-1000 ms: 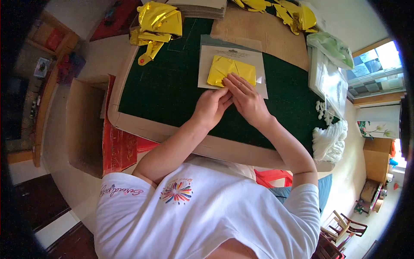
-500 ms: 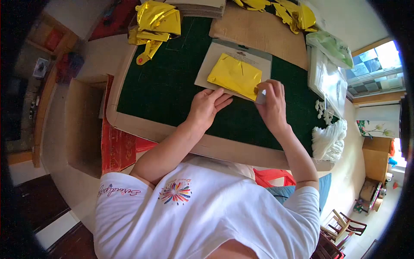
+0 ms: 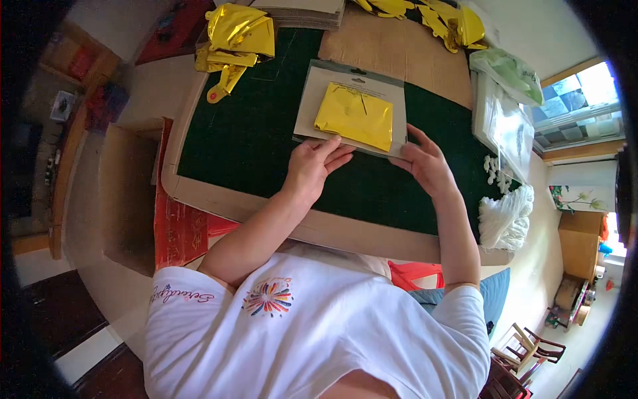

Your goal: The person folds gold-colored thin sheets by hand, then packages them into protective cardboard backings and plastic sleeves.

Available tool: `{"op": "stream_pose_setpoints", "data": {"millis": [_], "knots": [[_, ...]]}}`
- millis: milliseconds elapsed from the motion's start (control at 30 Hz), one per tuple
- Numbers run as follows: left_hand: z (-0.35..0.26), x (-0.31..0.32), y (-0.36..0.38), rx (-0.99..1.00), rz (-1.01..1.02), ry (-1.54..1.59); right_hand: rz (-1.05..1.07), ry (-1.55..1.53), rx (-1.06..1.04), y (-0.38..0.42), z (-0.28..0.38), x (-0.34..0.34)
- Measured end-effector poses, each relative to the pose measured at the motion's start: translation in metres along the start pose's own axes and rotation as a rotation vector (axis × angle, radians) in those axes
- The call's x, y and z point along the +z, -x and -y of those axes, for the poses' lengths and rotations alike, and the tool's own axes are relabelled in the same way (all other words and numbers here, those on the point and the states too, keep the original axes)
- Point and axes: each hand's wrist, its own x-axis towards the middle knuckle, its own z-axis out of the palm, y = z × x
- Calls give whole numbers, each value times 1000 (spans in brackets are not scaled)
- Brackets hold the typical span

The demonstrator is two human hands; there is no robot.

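A folded yellow foil piece [image 3: 355,116] lies on a grey card [image 3: 382,90] with a hang hole at its far edge. The card seems to be in a clear sleeve. My left hand [image 3: 316,163] grips the near left edge, thumb on top by the foil and fingers below. At the near right corner my right hand [image 3: 425,159] pinches the card between thumb and fingers. Card and foil are over the dark green table surface [image 3: 246,146].
Crumpled gold foil [image 3: 239,36] lies at the far left, more gold foil [image 3: 458,26] at the far right. Brown cardboard [image 3: 399,50] lies beyond the card. Clear plastic sleeves [image 3: 502,126] and white string [image 3: 506,216] are on the right. An open carton [image 3: 133,193] stands left.
The card has shifted slightly left and turned a little. My right hand has moved off the foil's corner to the card's right corner, its fingers now more spread.
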Motion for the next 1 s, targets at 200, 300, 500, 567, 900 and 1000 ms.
{"op": "stream_pose_setpoints", "data": {"millis": [200, 300, 500, 567, 900, 1000], "knots": [[-34, -25, 1, 103, 17, -191, -161, 230, 41, -2, 8, 3], [-44, -30, 3, 74, 34, -393, -162, 296, 68, -2, 7, 1], [-50, -31, 4, 69, 49, -589, -202, 399, 108, -2, 9, 6], [-50, -25, 5, 69, 35, -624, -168, 395, 80, 3, 12, 11], [-50, -20, 8, 135, 3, -699, -154, 581, 111, 3, 12, 12], [-50, -19, 8, 146, 3, -735, -162, 639, 27, 7, 9, 17]]}}
